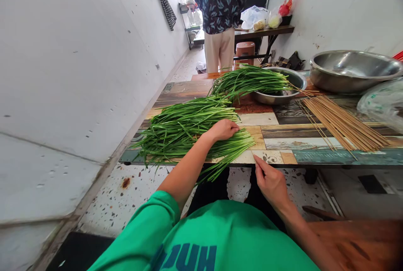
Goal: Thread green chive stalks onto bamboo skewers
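Long green garlic chives lie in loose heaps on the patterned table, their pale stem ends toward the right. My left hand is over the stems of the nearest heap, its fingers closed in a pinch on some chives. Just off the table's front edge, my right hand has thumb and index finger brought together near the cut ends; whatever thin thing they pinch is too small to make out. Behind, another bunch of chives rests partly over a steel bowl, with skewer ends showing at its stems.
Bamboo skewers are piled at the right of the table. Beyond them stand a large steel basin and a clear plastic bag. A person stands at a farther table. A white wall runs along the left.
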`<act>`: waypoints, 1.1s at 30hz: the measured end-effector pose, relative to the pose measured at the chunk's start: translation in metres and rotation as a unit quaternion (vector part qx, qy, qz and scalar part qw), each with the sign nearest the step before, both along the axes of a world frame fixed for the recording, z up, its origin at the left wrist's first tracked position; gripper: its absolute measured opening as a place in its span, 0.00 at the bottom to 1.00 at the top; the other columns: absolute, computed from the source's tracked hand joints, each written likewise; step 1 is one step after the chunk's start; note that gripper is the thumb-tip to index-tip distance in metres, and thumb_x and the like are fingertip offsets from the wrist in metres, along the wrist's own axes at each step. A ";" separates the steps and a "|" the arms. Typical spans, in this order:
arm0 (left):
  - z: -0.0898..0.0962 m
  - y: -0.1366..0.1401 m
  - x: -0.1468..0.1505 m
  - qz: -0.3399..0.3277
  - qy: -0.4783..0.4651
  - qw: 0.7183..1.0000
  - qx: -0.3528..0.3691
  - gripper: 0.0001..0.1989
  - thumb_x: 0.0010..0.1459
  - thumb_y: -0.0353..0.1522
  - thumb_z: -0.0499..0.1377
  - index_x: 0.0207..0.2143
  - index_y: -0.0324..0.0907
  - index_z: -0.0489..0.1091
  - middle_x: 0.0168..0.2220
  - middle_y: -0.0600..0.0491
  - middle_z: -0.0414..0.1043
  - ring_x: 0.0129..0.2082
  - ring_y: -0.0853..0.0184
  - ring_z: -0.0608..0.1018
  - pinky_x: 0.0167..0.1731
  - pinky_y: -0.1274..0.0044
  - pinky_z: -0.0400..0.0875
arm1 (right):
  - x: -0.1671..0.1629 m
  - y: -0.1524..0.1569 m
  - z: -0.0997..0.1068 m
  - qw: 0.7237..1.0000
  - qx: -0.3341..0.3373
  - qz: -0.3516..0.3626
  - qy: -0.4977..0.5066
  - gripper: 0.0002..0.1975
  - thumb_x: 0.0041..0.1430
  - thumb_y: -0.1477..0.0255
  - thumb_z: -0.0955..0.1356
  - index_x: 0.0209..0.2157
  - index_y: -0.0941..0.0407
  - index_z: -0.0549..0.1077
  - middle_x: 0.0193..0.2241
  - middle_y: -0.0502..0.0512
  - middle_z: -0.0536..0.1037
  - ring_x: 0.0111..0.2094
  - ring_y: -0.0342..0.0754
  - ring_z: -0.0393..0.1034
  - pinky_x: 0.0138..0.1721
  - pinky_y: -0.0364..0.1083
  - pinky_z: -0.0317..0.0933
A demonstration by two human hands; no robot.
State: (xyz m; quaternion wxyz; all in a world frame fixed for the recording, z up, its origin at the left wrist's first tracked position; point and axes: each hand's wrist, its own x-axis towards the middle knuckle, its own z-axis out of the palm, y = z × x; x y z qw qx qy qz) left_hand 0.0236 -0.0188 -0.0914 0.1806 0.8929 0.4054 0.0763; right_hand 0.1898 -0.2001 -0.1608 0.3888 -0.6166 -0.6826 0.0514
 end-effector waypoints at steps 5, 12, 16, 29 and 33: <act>0.009 0.001 0.002 0.102 0.038 0.991 0.078 0.14 0.60 0.29 0.51 0.35 0.37 0.78 0.37 0.45 0.78 0.40 0.63 0.77 0.43 0.75 0.67 | 0.000 0.000 -0.003 1.000 -0.004 -0.009 -0.005 0.18 0.62 0.73 0.61 0.48 0.59 0.77 0.39 0.58 0.82 0.31 0.48 0.79 0.33 0.41 0.70; 0.005 0.002 0.011 0.112 0.108 0.984 0.082 0.12 0.57 0.29 0.55 0.37 0.37 0.78 0.41 0.43 0.76 0.44 0.60 0.75 0.46 0.74 0.68 | -0.001 0.000 -0.003 1.000 -0.003 -0.015 0.003 0.18 0.62 0.73 0.61 0.48 0.59 0.77 0.39 0.58 0.82 0.32 0.48 0.79 0.34 0.42 0.70; 0.002 0.003 0.012 0.109 0.094 0.987 0.071 0.12 0.56 0.28 0.56 0.39 0.39 0.77 0.41 0.44 0.77 0.44 0.61 0.76 0.45 0.74 0.69 | -0.002 0.000 -0.003 1.000 -0.006 -0.015 0.003 0.18 0.62 0.73 0.61 0.49 0.58 0.77 0.39 0.58 0.82 0.31 0.48 0.79 0.33 0.41 0.70; -0.004 0.006 0.007 0.119 -0.035 0.992 -0.017 0.11 0.54 0.27 0.58 0.38 0.40 0.79 0.37 0.51 0.80 0.38 0.66 0.79 0.43 0.78 0.70 | -0.001 0.000 -0.001 1.000 -0.014 -0.012 0.005 0.18 0.62 0.72 0.61 0.48 0.58 0.77 0.37 0.58 0.82 0.29 0.48 0.78 0.31 0.42 0.69; -0.007 0.008 0.009 0.135 -0.045 0.990 -0.020 0.11 0.54 0.27 0.59 0.37 0.40 0.80 0.37 0.51 0.80 0.38 0.66 0.79 0.43 0.78 0.70 | 0.000 0.001 -0.002 1.000 -0.009 -0.003 0.007 0.18 0.62 0.73 0.61 0.49 0.58 0.77 0.40 0.58 0.82 0.32 0.48 0.79 0.34 0.42 0.70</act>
